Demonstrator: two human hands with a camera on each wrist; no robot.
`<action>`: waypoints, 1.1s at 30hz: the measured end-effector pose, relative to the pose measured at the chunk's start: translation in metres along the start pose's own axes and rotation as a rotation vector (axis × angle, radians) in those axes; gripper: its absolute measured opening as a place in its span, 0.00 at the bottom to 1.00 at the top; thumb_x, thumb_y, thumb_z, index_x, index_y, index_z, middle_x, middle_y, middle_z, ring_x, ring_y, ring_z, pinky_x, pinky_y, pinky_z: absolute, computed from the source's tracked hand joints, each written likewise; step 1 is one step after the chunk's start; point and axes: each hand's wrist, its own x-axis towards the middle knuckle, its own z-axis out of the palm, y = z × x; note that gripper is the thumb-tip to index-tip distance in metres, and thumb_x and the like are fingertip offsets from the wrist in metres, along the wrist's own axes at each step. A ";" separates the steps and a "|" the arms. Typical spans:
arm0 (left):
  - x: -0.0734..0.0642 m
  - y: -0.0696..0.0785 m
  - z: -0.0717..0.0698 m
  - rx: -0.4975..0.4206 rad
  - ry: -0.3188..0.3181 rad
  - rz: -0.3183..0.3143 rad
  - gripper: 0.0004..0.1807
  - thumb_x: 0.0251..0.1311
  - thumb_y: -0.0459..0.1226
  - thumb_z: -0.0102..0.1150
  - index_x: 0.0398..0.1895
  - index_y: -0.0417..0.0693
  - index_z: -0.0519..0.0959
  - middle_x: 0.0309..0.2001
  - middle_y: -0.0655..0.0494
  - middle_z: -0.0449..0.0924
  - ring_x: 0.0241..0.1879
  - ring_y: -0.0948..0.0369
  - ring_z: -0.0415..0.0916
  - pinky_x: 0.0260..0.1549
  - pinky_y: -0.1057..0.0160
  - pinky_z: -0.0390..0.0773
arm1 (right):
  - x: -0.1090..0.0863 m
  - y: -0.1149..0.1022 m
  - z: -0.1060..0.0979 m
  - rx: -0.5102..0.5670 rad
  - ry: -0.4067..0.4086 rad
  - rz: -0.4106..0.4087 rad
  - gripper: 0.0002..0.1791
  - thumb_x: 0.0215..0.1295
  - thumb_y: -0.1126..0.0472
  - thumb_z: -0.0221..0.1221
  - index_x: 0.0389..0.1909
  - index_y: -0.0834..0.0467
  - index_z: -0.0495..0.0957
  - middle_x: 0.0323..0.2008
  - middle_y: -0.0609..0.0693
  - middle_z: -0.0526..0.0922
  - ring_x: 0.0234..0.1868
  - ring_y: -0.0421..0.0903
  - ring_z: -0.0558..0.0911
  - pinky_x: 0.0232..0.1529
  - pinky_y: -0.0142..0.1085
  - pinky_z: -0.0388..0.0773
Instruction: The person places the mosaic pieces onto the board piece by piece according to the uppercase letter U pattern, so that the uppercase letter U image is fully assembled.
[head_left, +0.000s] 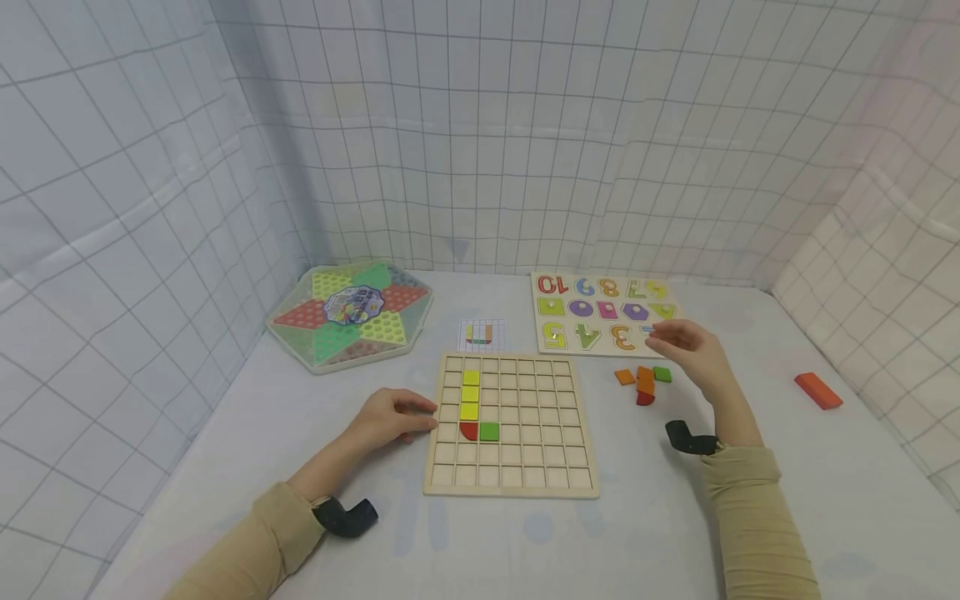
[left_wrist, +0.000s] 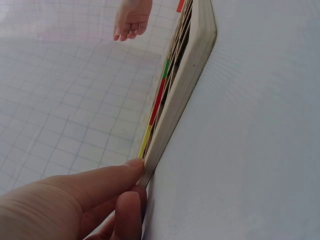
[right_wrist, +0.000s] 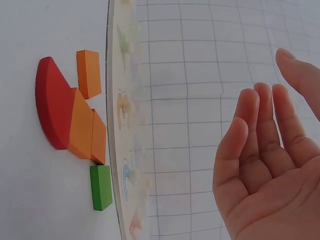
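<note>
A wooden grid board (head_left: pixel 525 454) lies flat in the middle of the table. Its left part holds a column of yellow squares (head_left: pixel 470 394), a red quarter-round piece (head_left: pixel 468 431) below them and a green square (head_left: pixel 489 432) beside that. My left hand (head_left: pixel 386 417) touches the board's left edge with its fingertips, as the left wrist view also shows. Empty, with fingers loosely bent, my right hand (head_left: pixel 693 354) hovers over the table at the right. Close to it lie loose orange pieces (right_wrist: pixel 82 125), a red rounded piece (right_wrist: pixel 52 105) and a green piece (right_wrist: pixel 101 187).
Behind the board lies a small pattern card (head_left: pixel 482 335). A hexagonal star-patterned game board (head_left: pixel 352 315) is at the back left. A number puzzle board (head_left: pixel 600 312) stands at the back right, partly behind my right hand. An orange-red block (head_left: pixel 818 391) lies far right.
</note>
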 end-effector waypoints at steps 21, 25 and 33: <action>0.000 -0.001 0.000 -0.009 -0.007 0.010 0.15 0.47 0.40 0.72 0.39 0.45 0.84 0.30 0.56 0.82 0.22 0.61 0.74 0.22 0.63 0.76 | -0.001 0.024 -0.003 -0.014 0.042 0.034 0.28 0.61 0.49 0.62 0.54 0.65 0.71 0.40 0.38 0.79 0.41 0.33 0.77 0.48 0.31 0.69; 0.000 -0.001 0.000 -0.012 -0.009 0.013 0.15 0.47 0.41 0.72 0.39 0.45 0.84 0.30 0.56 0.82 0.22 0.61 0.73 0.22 0.62 0.76 | 0.000 0.030 -0.005 -0.011 0.039 0.061 0.29 0.61 0.49 0.62 0.55 0.65 0.71 0.43 0.43 0.78 0.41 0.32 0.75 0.57 0.47 0.66; 0.000 -0.001 0.000 -0.011 -0.004 0.012 0.15 0.47 0.40 0.72 0.39 0.45 0.84 0.30 0.56 0.82 0.23 0.61 0.74 0.22 0.62 0.77 | -0.002 0.033 -0.006 -0.051 0.001 0.118 0.33 0.60 0.43 0.61 0.57 0.64 0.69 0.53 0.59 0.74 0.45 0.37 0.73 0.59 0.53 0.63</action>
